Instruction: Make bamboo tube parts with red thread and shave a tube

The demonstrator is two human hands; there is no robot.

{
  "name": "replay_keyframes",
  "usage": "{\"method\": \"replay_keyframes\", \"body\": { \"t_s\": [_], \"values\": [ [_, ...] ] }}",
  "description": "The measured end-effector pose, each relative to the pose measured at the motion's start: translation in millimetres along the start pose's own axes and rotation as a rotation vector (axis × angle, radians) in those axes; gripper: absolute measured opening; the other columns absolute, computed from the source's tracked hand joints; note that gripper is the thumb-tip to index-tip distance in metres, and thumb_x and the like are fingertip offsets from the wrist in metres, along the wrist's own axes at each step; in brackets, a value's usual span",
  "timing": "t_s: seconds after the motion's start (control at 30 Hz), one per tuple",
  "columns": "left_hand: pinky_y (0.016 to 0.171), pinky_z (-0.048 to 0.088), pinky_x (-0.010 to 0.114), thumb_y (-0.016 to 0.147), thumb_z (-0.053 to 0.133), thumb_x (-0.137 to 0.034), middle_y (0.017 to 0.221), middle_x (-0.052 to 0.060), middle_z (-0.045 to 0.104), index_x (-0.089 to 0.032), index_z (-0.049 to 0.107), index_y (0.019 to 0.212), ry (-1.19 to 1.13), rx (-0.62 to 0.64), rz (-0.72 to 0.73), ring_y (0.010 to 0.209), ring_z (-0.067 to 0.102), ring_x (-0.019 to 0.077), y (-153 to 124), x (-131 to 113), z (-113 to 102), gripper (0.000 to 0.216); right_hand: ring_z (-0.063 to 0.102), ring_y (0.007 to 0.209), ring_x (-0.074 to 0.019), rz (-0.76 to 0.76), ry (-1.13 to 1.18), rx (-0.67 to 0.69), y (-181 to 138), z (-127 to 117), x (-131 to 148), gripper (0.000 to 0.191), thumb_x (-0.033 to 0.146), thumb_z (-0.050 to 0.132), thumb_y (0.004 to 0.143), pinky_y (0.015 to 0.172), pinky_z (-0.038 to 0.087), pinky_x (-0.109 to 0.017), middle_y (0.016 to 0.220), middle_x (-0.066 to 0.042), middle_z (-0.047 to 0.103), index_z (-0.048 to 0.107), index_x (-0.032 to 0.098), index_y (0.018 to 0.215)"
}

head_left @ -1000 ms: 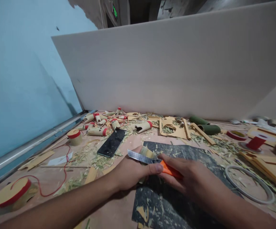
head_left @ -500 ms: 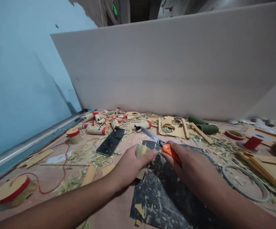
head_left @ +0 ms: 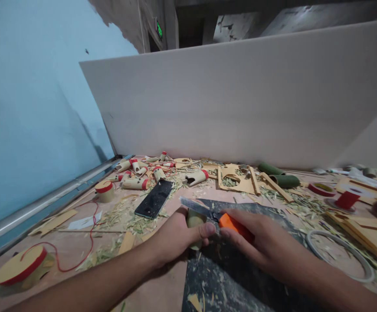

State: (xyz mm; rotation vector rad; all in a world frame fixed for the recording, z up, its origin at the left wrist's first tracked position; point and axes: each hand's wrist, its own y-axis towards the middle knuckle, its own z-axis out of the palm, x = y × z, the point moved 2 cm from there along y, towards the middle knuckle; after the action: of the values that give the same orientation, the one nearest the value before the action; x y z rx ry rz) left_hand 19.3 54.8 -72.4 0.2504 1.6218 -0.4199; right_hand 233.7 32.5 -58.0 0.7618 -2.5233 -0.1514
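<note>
My left hand (head_left: pixel 178 236) is wrapped round a short piece of bamboo (head_left: pixel 195 221), held above the left edge of a black mat (head_left: pixel 240 277). In my right hand (head_left: pixel 250 238) is the orange handle of a utility knife (head_left: pixel 232 223). Its long blade points left and lies across the top end of the bamboo; whether the edge bites in cannot be made out. Thin shavings and chips are scattered on the mat. Beyond my left hand lies a dark phone (head_left: pixel 155 199).
Several bamboo tubes with red ends (head_left: pixel 136 183) lie behind the phone. Red tape (head_left: pixel 321 189), a red spool (head_left: pixel 347 198), green bamboo pieces (head_left: pixel 286 181) and a grey ring (head_left: pixel 341 255) are at right. Red-rimmed discs with red string stand at left. A white panel (head_left: pixel 234 108) closes the back.
The knife blade has moved from beyond the bamboo to across its top end. The bamboo is turned more upright in my left hand. The camera view has tilted slightly upward.
</note>
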Motion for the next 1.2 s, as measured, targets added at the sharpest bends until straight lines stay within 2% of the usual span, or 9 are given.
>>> {"method": "replay_keyframes", "body": {
  "t_s": [0.1,0.2,0.37,0.5,0.6,0.73,0.9,1.03,1.2],
  "values": [
    [0.068,0.046,0.029,0.074,0.091,-0.054,0.079,0.001,0.067,-0.017,0.067,0.099,-0.042,0.041,0.018,0.07,0.058,0.0156,1,1,3,0.051,0.071,0.077,-0.0231,-0.02,0.009,0.012,-2,3,1,0.032,0.045,0.045,0.108,0.068,0.048,-0.032,0.094,-0.009,0.078,0.065,0.022,0.116],
    [0.072,0.047,0.029,0.065,0.098,-0.045,0.088,0.003,0.07,-0.018,0.066,0.102,-0.168,0.07,0.022,0.077,0.061,0.0173,-1,0,6,0.056,0.075,0.085,-0.0241,-0.068,0.06,0.045,-2,4,6,0.039,0.046,0.048,0.108,0.074,0.051,-0.031,0.105,-0.011,0.08,0.066,0.02,0.131],
    [0.073,0.048,0.029,0.072,0.095,-0.041,0.099,0.007,0.073,-0.017,0.069,0.11,-0.208,0.13,0.032,0.083,0.064,0.0193,-3,1,8,0.053,0.071,0.072,-0.0194,-0.103,0.089,0.112,1,2,11,0.042,0.045,0.049,0.108,0.064,0.048,-0.027,0.091,-0.009,0.079,0.068,0.016,0.132],
    [0.067,0.046,0.027,0.074,0.092,-0.045,0.089,0.003,0.07,-0.016,0.068,0.1,-0.087,0.057,0.129,0.075,0.06,0.0161,1,2,5,0.046,0.074,0.076,-0.0228,-0.074,0.062,0.039,-1,8,8,0.044,0.042,0.051,0.105,0.067,0.052,-0.031,0.098,-0.013,0.081,0.067,0.016,0.136],
    [0.061,0.046,0.027,0.076,0.087,-0.054,0.078,0.001,0.068,-0.016,0.069,0.094,0.017,0.017,0.112,0.065,0.056,0.0143,4,4,5,0.046,0.077,0.079,-0.0259,-0.036,0.048,-0.053,-3,17,8,0.046,0.041,0.05,0.103,0.068,0.055,-0.034,0.102,-0.016,0.082,0.066,0.016,0.139],
    [0.048,0.042,0.026,0.081,0.076,-0.069,0.061,-0.003,0.059,-0.016,0.065,0.094,0.108,-0.077,0.035,0.049,0.052,0.0136,7,9,9,0.055,0.078,0.076,-0.0269,0.045,-0.004,-0.134,2,20,3,0.045,0.043,0.047,0.104,0.065,0.056,-0.035,0.102,-0.016,0.082,0.066,0.016,0.134],
    [0.047,0.043,0.023,0.083,0.075,-0.07,0.066,-0.006,0.057,-0.021,0.055,0.096,0.014,-0.142,-0.01,0.05,0.053,0.012,9,8,10,0.055,0.072,0.068,-0.0286,0.255,-0.227,-0.22,15,0,-15,0.035,0.044,0.041,0.107,0.059,0.045,-0.035,0.08,-0.013,0.078,0.066,0.02,0.101],
    [0.057,0.05,0.024,0.082,0.075,-0.071,0.075,-0.002,0.065,-0.02,0.055,0.1,-0.011,-0.083,-0.034,0.061,0.063,0.0141,7,7,3,0.058,0.067,0.065,-0.0229,0.142,-0.092,-0.176,13,-7,-10,0.037,0.048,0.039,0.108,0.061,0.042,-0.033,0.075,-0.006,0.073,0.06,0.024,0.09],
    [0.053,0.044,0.022,0.084,0.077,-0.066,0.088,0.007,0.072,-0.018,0.057,0.112,-0.018,-0.064,-0.093,0.07,0.067,0.0173,-2,4,0,0.058,0.067,0.067,-0.0214,0.037,0.015,-0.127,4,-4,2,0.03,0.046,0.043,0.106,0.061,0.043,-0.032,0.08,-0.005,0.073,0.062,0.023,0.105]
  ]
}}
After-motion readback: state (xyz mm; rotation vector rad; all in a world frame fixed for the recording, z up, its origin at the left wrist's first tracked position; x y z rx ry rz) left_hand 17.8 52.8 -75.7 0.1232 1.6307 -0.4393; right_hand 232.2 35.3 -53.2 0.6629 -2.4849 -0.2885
